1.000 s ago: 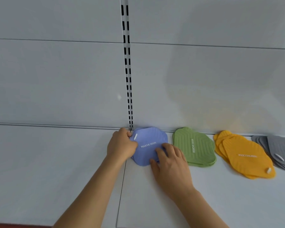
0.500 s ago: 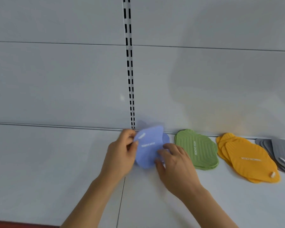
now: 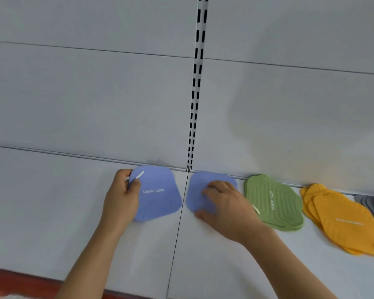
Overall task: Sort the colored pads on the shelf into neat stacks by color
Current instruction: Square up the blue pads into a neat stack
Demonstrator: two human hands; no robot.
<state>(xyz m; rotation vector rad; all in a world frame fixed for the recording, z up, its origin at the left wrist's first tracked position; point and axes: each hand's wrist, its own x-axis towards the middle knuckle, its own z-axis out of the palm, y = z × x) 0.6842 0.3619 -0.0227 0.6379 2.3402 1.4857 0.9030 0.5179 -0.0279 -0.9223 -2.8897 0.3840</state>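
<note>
My left hand point(image 3: 121, 197) pinches the upper left edge of a blue pad point(image 3: 158, 193) printed REMOVE ODOR, with its white loop by my thumb. It lies left of the shelf seam. Right of the seam, my right hand point(image 3: 222, 203) rests with curled fingers on a second blue pad point(image 3: 197, 190) lying flat on the white shelf point(image 3: 52, 212). Further right lie a green stack point(image 3: 274, 201), a fanned-out yellow stack point(image 3: 343, 221) and grey pads point(image 3: 369, 203) at the frame edge.
A slotted upright rail point(image 3: 195, 93) runs down the white back panel to the seam between two shelf boards. The shelf's red front edge point(image 3: 20, 279) shows at the lower left.
The blue pads lay together under both hands; my left hand lifted the top one and carried it left across the seam. My right hand stayed on the other blue pad.
</note>
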